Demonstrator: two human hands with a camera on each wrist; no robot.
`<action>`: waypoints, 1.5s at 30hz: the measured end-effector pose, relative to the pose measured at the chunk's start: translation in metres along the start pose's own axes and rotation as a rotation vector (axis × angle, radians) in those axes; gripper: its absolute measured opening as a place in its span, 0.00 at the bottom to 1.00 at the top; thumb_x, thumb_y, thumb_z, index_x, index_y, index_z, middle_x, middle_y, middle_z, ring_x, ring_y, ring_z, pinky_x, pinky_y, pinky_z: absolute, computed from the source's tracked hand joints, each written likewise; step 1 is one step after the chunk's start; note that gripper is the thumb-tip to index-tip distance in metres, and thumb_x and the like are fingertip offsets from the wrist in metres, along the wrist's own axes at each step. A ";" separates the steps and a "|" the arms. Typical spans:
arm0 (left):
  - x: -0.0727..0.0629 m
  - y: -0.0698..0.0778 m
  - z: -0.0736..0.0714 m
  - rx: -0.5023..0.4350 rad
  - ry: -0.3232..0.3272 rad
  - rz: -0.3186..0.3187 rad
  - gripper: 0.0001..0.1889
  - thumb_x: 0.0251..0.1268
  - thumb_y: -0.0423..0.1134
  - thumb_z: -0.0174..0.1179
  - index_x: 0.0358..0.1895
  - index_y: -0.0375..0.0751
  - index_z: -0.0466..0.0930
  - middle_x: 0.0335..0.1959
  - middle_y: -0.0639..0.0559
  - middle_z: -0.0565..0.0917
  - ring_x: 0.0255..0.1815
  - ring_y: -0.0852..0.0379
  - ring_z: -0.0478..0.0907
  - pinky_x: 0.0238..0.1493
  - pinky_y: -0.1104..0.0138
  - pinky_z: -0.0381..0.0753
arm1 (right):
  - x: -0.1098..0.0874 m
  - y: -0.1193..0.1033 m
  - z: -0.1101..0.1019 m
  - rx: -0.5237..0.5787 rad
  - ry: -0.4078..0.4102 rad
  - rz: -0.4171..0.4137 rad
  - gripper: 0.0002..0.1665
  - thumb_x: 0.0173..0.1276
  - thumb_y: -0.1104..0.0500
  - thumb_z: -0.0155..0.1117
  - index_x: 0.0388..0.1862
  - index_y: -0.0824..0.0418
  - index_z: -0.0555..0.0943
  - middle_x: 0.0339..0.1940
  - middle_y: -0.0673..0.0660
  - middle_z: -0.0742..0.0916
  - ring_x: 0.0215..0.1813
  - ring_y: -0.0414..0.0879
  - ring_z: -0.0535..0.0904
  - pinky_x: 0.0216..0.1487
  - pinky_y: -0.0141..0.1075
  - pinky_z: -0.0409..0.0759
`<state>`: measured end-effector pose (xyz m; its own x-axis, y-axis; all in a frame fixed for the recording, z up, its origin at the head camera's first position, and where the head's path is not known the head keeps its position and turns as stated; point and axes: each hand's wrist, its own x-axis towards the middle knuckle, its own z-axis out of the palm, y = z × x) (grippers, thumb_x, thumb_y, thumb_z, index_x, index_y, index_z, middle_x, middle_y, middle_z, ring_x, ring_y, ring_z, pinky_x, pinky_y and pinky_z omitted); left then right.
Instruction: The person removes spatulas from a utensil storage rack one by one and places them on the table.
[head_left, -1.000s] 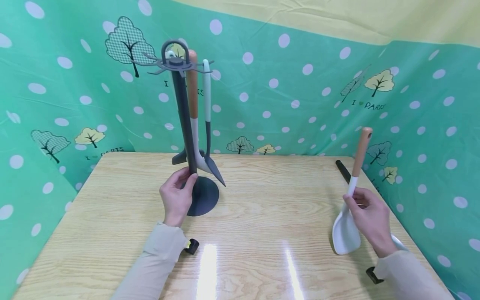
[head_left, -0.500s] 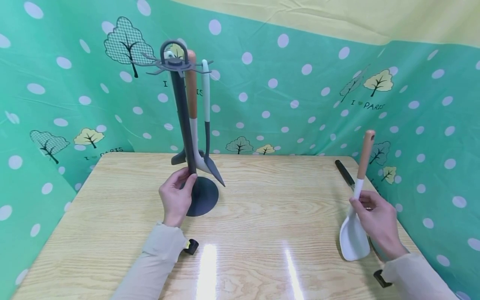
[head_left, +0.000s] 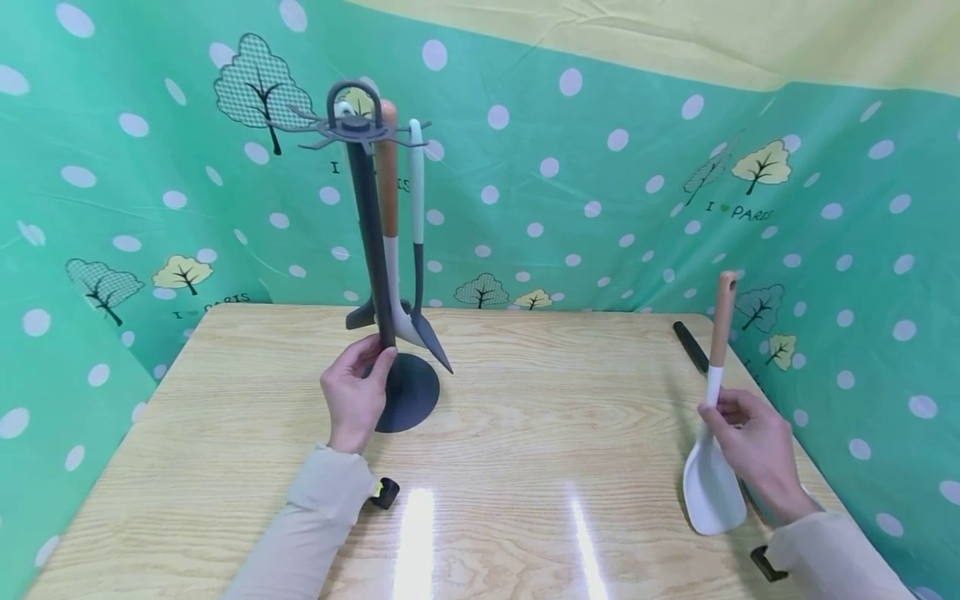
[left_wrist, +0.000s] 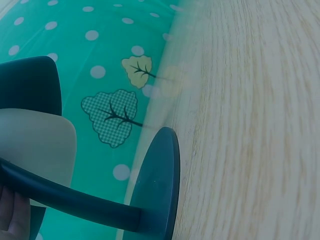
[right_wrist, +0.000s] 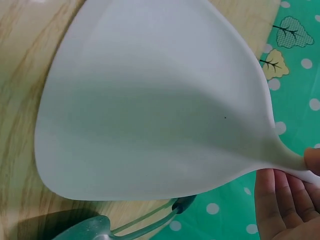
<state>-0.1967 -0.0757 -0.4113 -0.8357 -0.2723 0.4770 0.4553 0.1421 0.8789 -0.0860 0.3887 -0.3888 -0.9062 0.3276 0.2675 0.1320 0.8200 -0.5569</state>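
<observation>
My left hand (head_left: 357, 396) grips the lower pole of a dark utensil rack (head_left: 369, 242), thumb on one side, fingers on the other. The rack's round base (left_wrist: 155, 187) rests on the table. Several utensils hang at its far side: one with a wooden handle (head_left: 387, 187) and white lower part, and one with a pale green handle (head_left: 417, 183) and dark head; another is mostly hidden behind the pole. At the right, my right hand (head_left: 757, 446) pinches the white neck of a turner (head_left: 714, 492) between thumb and fingers. Its wooden handle points up and its broad white blade hangs down.
Beside and partly beneath the right hand lies a utensil with a black handle (head_left: 692, 347) and a grey-green end (right_wrist: 85, 229); thin shafts join them. The wooden table (head_left: 555, 408) meets a green dotted cloth (head_left: 510, 192) at the back and sides.
My right hand has shifted a little right and nearer to me with the turner, whose handle now stands more upright and lower. The left hand and rack stay put.
</observation>
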 end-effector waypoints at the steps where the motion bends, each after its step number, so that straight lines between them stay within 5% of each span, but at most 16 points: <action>1: 0.000 0.000 0.000 0.000 -0.002 0.000 0.13 0.57 0.27 0.66 0.47 0.28 0.82 0.40 0.38 0.85 0.40 0.46 0.83 0.45 0.70 0.81 | 0.000 0.000 0.000 -0.004 -0.006 0.003 0.19 0.69 0.52 0.62 0.49 0.65 0.80 0.38 0.62 0.85 0.32 0.31 0.75 0.27 0.28 0.76; 25: 0.000 0.000 0.002 -0.010 0.002 0.019 0.13 0.57 0.26 0.66 0.46 0.28 0.82 0.39 0.37 0.85 0.38 0.47 0.84 0.44 0.70 0.81 | 0.008 0.008 0.015 -0.030 -0.103 0.029 0.18 0.69 0.56 0.61 0.49 0.68 0.79 0.38 0.62 0.84 0.36 0.50 0.77 0.25 0.33 0.77; 45: -0.001 0.000 -0.001 0.012 0.001 0.017 0.13 0.57 0.27 0.66 0.47 0.29 0.82 0.39 0.38 0.86 0.39 0.44 0.83 0.45 0.69 0.81 | 0.016 0.012 0.025 -0.049 -0.195 0.086 0.20 0.69 0.56 0.60 0.51 0.70 0.77 0.37 0.62 0.82 0.34 0.52 0.75 0.27 0.36 0.76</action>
<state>-0.1958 -0.0765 -0.4115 -0.8274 -0.2712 0.4919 0.4659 0.1578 0.8707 -0.1087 0.3919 -0.4111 -0.9508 0.3039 0.0608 0.2271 0.8167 -0.5306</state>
